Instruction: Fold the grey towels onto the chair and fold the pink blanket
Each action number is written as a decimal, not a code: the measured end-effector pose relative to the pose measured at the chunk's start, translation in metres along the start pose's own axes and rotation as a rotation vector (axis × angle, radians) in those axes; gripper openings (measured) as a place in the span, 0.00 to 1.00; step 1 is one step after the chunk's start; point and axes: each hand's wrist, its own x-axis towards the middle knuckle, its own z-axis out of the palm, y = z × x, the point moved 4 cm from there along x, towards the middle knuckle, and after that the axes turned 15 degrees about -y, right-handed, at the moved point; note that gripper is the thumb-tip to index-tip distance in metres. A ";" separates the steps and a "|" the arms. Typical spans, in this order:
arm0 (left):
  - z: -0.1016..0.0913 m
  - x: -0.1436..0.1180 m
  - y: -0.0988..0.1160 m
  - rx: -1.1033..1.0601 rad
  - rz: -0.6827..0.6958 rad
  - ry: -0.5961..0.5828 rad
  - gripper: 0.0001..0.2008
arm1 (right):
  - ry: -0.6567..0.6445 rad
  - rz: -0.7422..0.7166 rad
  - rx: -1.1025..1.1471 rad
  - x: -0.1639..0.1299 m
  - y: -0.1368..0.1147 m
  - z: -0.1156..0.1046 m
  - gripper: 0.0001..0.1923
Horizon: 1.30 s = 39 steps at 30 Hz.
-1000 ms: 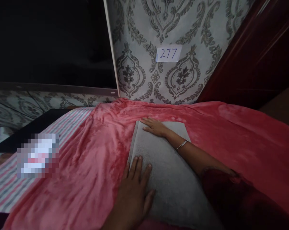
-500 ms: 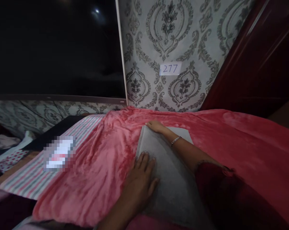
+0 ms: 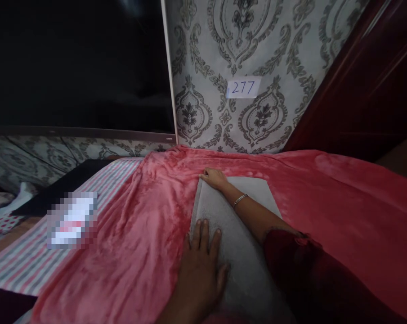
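A folded grey cloth, perhaps a towel (image 3: 243, 243), lies on the pink plush blanket (image 3: 149, 234), its long left side showing stacked layers. My left hand (image 3: 203, 265) rests flat along that left side, palm down with the fingers spread. Reaching across from the right, my right hand (image 3: 214, 177) has its fingers curled over the cloth's far left corner and pinches it. A thin bracelet circles the right wrist. The cloth's near end is partly hidden by my left hand and the dark red right sleeve (image 3: 291, 252).
A large dark screen (image 3: 78, 67) stands at the back left. Beside the blanket lies a striped cloth (image 3: 24, 265) with a blurred patch on it. Patterned wallpaper bears a paper label reading 277 (image 3: 243, 87). Dark red glossy furniture (image 3: 358, 103) rises at the right.
The view has shifted slightly. My left hand has slid a little nearer along the grey cloth's left side. The right hand stays at the far corner, its fingers more curled.
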 end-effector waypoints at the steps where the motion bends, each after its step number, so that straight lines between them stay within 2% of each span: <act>1: -0.001 0.000 0.000 -0.003 -0.001 -0.011 0.35 | 0.000 -0.005 0.001 0.000 -0.001 -0.002 0.24; 6: -0.012 0.003 -0.001 -0.021 -0.025 -0.071 0.32 | 0.010 -0.122 -0.006 -0.016 -0.007 -0.019 0.23; 9: -0.016 0.003 -0.001 -0.021 -0.045 -0.072 0.30 | 0.056 -0.263 -0.036 -0.050 0.003 -0.027 0.26; 11: -0.017 0.004 0.000 -0.014 -0.046 -0.071 0.30 | 0.057 -0.328 -0.079 -0.082 0.019 -0.025 0.30; 13: -0.017 0.004 0.000 -0.006 -0.046 -0.068 0.29 | 0.024 -0.301 -0.127 -0.116 0.041 -0.018 0.33; 15: -0.016 0.005 0.000 0.001 -0.048 -0.056 0.29 | -0.017 -0.204 -0.166 -0.147 0.065 -0.007 0.34; 19: -0.018 0.007 -0.001 0.017 -0.032 -0.007 0.29 | -0.030 -0.068 -0.207 -0.180 0.093 0.017 0.32; 23: -0.032 0.008 0.007 0.051 -0.029 0.000 0.26 | 0.040 -0.052 -0.205 -0.181 0.094 0.028 0.31; 25: -0.041 0.007 0.021 0.063 0.001 0.022 0.24 | 0.036 -0.057 -0.180 -0.181 0.093 0.027 0.31; 27: -0.044 0.005 0.041 0.063 0.114 0.027 0.25 | 0.018 -0.084 -0.146 -0.183 0.090 0.025 0.31; 29: -0.036 0.001 0.064 0.063 0.283 -0.030 0.29 | 0.003 -0.151 -0.130 -0.187 0.087 0.025 0.30; 31: -0.023 -0.003 0.078 0.078 0.390 -0.092 0.36 | -0.002 -0.226 -0.133 -0.190 0.085 0.026 0.30; 35: -0.001 -0.007 0.084 0.131 0.385 -0.091 0.44 | 0.007 -0.228 -0.143 -0.179 0.097 0.024 0.31; 39: 0.005 -0.009 0.081 0.163 0.388 -0.064 0.47 | -0.008 -0.135 -0.103 -0.147 0.121 0.011 0.31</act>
